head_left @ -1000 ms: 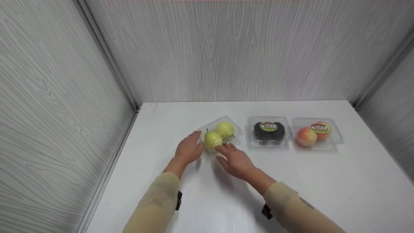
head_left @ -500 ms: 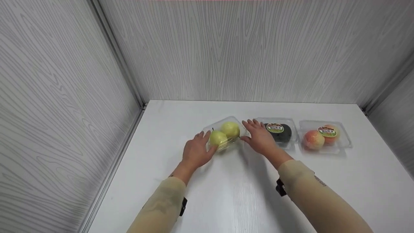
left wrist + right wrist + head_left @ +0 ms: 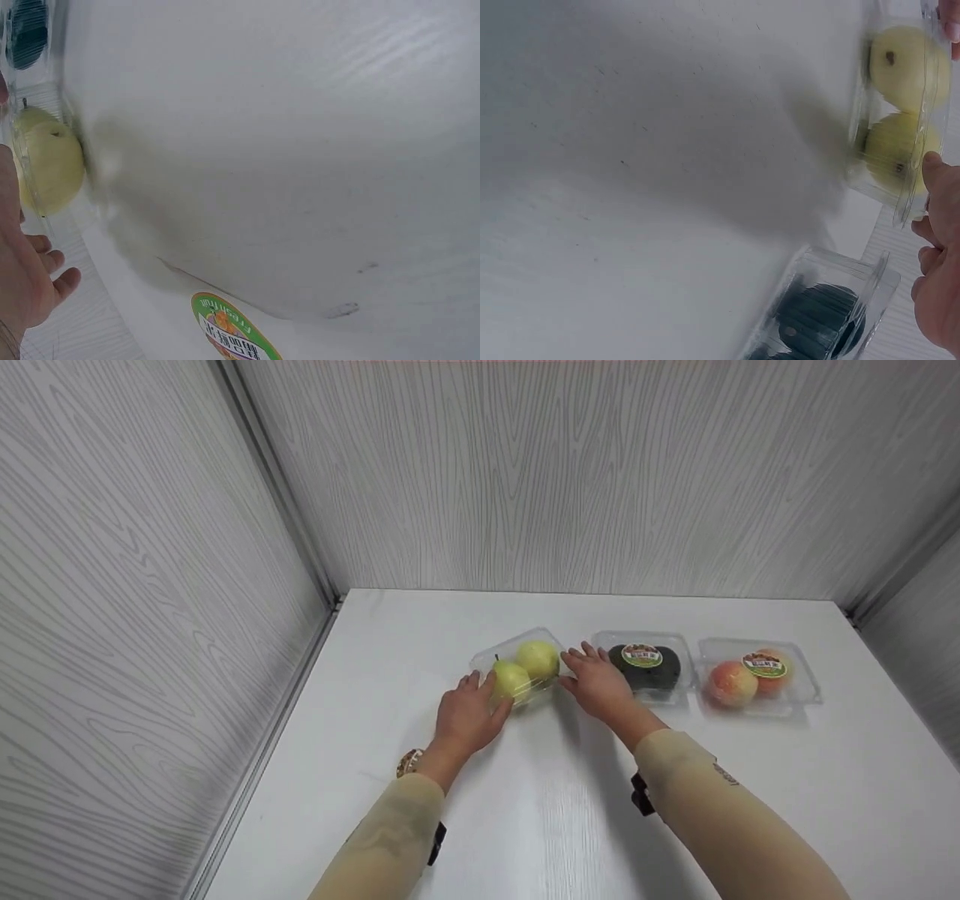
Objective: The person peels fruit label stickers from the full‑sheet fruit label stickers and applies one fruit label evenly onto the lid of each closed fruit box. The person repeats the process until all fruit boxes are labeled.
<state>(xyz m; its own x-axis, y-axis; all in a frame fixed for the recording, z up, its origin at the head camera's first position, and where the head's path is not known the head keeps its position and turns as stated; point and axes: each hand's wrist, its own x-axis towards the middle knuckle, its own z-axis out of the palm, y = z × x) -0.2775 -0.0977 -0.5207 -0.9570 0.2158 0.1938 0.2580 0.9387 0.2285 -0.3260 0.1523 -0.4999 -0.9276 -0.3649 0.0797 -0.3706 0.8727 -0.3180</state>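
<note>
A clear plastic clamshell box (image 3: 517, 646) with two yellow-green pears (image 3: 538, 660) sits tilted askew on the white table. My left hand (image 3: 466, 716) holds its left end, thumb along the near side. At the right end is my right hand (image 3: 600, 681); in the right wrist view its thumb (image 3: 933, 166) lies on the box's rim and the fingers curl past the end. Beside my left wrist, a round fruit label (image 3: 409, 763) lies on the table, larger in the left wrist view, printed "Fresh fruit".
Right of the pears stands a labelled clear box of dark fruit (image 3: 656, 669), close to my right hand. Farther right is another labelled box with two peaches (image 3: 733, 684). Grey wood-grain panels (image 3: 525, 480) rise behind and at both sides.
My right hand has moved from the box's near side to its right end. The left hand has shifted closer along the left end, uncovering the label. The box stays in place.
</note>
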